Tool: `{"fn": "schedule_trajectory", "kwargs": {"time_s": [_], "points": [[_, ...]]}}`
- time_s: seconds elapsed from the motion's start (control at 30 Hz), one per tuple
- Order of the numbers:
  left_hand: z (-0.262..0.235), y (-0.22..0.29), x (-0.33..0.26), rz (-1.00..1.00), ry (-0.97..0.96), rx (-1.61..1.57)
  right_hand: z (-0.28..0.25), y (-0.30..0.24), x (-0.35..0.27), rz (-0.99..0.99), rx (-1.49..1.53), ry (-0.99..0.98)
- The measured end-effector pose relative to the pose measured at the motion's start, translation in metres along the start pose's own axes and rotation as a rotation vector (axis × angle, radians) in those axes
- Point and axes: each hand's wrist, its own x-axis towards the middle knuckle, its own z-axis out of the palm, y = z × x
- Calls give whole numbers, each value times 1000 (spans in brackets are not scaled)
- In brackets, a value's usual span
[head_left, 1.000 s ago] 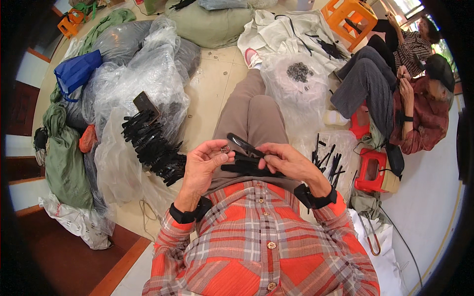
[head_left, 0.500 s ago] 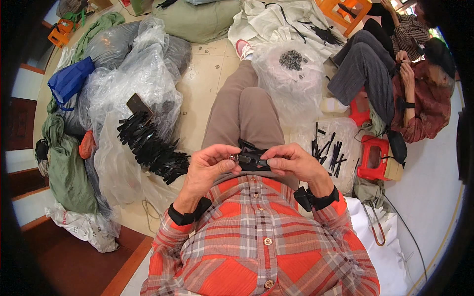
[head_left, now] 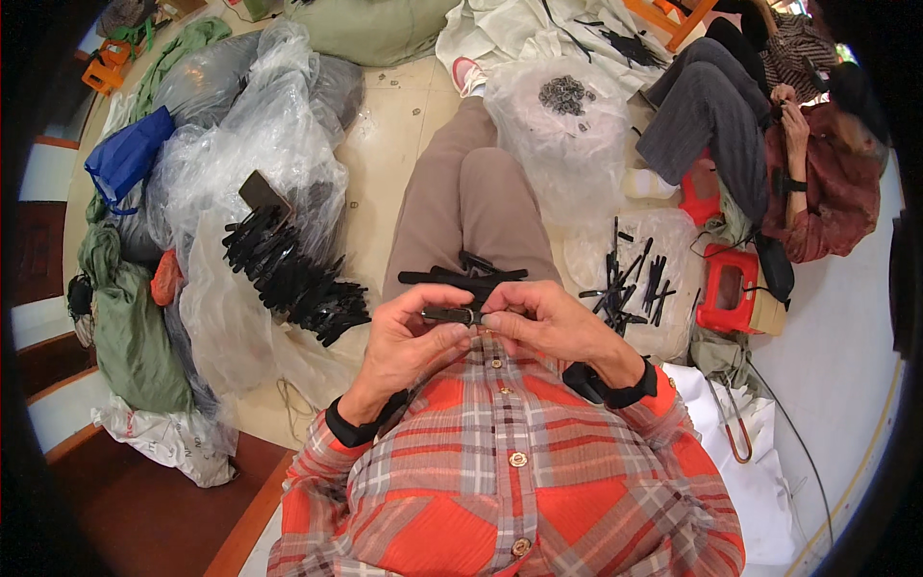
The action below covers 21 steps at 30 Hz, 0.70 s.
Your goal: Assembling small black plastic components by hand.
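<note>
A short black strap piece (head_left: 442,314) with a small shiny metal buckle is pinched between my two hands in front of my belly. The fingertips of my left hand (head_left: 409,335) grip its left part. My right hand (head_left: 546,324) pinches its right end beside the buckle; the fingers partly hide the join. Just beyond the hands, several loose black straps (head_left: 460,280) lie across my lap. On a plastic-covered bundle past my right knee sits a heap of small dark metal buckles (head_left: 565,95).
At left, a big pile of black straps (head_left: 288,281) lies on clear plastic sheeting, with a phone-like dark slab (head_left: 261,192). At right are more straps (head_left: 625,293) on plastic and a red stool (head_left: 726,288). A co-worker's hands (head_left: 790,113) work at the upper right.
My hands have come closer together and shifted slightly left, carrying the strap piece with them. More of the straps lying on my lap now shows.
</note>
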Motion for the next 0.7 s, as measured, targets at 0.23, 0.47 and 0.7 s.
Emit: {"fn": "schedule_trajectory", "kwargs": {"time_s": [0.23, 0.47, 0.7], "points": [[-1, 0, -14, -112, -42, -73, 8, 3, -15, 38, 3, -81], [6, 0, -31, -74, -72, 34, 34, 20, -28, -45, 264, -47], [13, -9, -43, -141, -36, -62, 42, 21, -36, -6, 270, -28]]}}
